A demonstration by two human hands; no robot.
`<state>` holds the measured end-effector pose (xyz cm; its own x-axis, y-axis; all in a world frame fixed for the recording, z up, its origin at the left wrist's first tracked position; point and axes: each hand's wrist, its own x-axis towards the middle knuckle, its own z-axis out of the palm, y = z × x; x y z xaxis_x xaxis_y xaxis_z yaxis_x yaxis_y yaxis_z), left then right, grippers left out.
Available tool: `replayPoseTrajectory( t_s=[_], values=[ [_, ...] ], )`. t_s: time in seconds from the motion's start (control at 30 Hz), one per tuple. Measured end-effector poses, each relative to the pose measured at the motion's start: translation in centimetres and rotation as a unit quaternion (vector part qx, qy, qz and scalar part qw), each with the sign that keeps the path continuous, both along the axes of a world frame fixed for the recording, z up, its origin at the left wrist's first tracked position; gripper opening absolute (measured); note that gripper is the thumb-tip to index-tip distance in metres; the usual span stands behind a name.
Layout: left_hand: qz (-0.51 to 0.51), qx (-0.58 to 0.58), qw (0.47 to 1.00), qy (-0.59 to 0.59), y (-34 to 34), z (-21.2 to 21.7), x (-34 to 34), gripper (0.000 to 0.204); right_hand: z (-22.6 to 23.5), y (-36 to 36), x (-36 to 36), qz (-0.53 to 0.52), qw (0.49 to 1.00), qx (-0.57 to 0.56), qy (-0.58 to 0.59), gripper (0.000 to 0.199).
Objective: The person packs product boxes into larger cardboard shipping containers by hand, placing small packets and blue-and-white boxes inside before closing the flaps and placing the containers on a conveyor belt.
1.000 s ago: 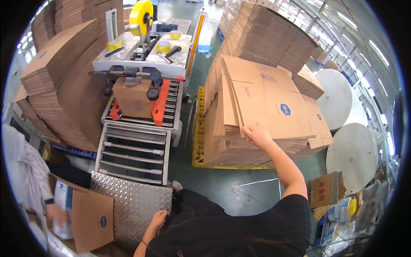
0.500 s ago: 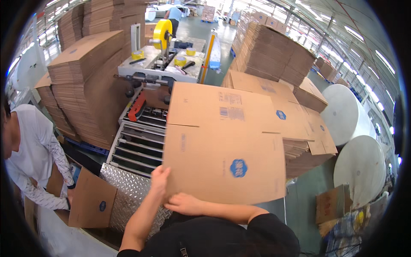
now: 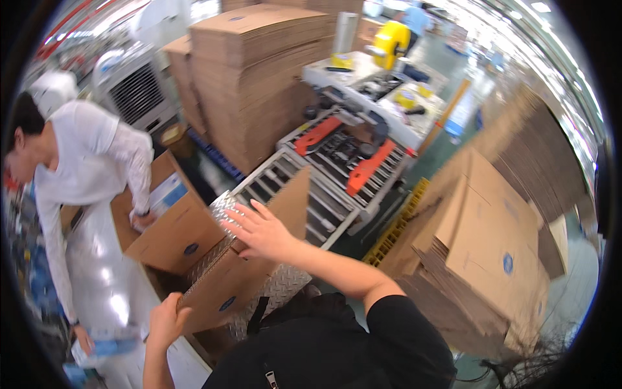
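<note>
In front of me stands a brown cardboard box (image 3: 223,295) with a blue emblem, tilted and seen mostly as a side panel and a raised flap. My left hand (image 3: 167,319) is closed on its near left edge. My right hand (image 3: 262,232) has its fingers spread and lies against the top of the panel, not wrapped round it. Beyond is a second open carton (image 3: 184,236) with blue-and-white packs (image 3: 170,193) inside. A co-worker in a white top (image 3: 97,149) reaches into that carton with one hand and rests the other on a pack by the metal table (image 3: 107,253).
Under the box is a diamond-patterned metal plate (image 3: 285,282), joined to a roller conveyor (image 3: 324,207). A taping machine with a yellow tape roll (image 3: 391,42) stands behind it. Stacks of flat cartons rise at the back (image 3: 259,78) and right (image 3: 486,233), beside a yellow pallet (image 3: 405,217).
My view has swung left. The flat carton I held before me is now opened up and beside the co-worker's carton. My right hand has moved from its lower edge to the panel top, fingers spread.
</note>
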<state>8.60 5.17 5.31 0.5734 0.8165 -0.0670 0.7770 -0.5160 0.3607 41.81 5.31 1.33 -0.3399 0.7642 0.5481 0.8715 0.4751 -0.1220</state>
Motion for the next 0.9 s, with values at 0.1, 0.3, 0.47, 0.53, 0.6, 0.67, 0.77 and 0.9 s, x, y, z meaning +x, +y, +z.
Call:
replayPoseTrajectory(
  t_s=[0.1, 0.3, 0.47, 0.53, 0.6, 0.67, 0.77, 0.9],
  values=[
    [0.060, -0.178, 0.976, -0.113, -1.0, 0.6, -1.8, 0.049, -0.2, -0.2, 1.2, 0.122, 0.992, -0.021, -0.032, 0.074],
    [0.122, -0.055, 0.989, 0.070, -1.1, 1.8, 0.5, 0.023, -1.5, -3.2, 5.0, 0.262, 0.964, -0.005, 0.048, 0.030],
    [0.346, -0.052, 0.928, 0.130, -0.5, 2.5, -6.0, 0.038, 1.8, -0.3, 4.6, 0.452, 0.875, -0.059, 0.164, 0.036],
    [0.426, -0.093, 0.900, 0.016, -1.2, 4.0, -11.1, 0.031, 3.1, 0.4, 1.0, 0.576, 0.781, -0.090, 0.226, 0.039],
    [0.415, -0.031, 0.899, 0.133, -1.7, 1.6, -10.5, 0.044, 0.7, 0.7, -4.3, 0.651, 0.708, -0.202, 0.184, 0.042],
    [0.264, -0.279, 0.923, 0.032, -2.5, -1.3, -6.4, 0.061, -1.5, -0.5, -10.1, 0.664, 0.689, -0.229, 0.178, 0.044],
    [-0.088, -0.450, 0.887, -0.047, -5.5, -4.2, -7.0, 0.079, -9.1, -1.2, -13.9, 0.537, 0.737, -0.403, -0.076, 0.038],
    [-0.189, -0.437, 0.879, 0.014, -6.5, -0.7, -8.9, 0.090, -10.6, 0.5, -14.4, 0.544, 0.758, -0.291, -0.212, 0.032]
  ],
)
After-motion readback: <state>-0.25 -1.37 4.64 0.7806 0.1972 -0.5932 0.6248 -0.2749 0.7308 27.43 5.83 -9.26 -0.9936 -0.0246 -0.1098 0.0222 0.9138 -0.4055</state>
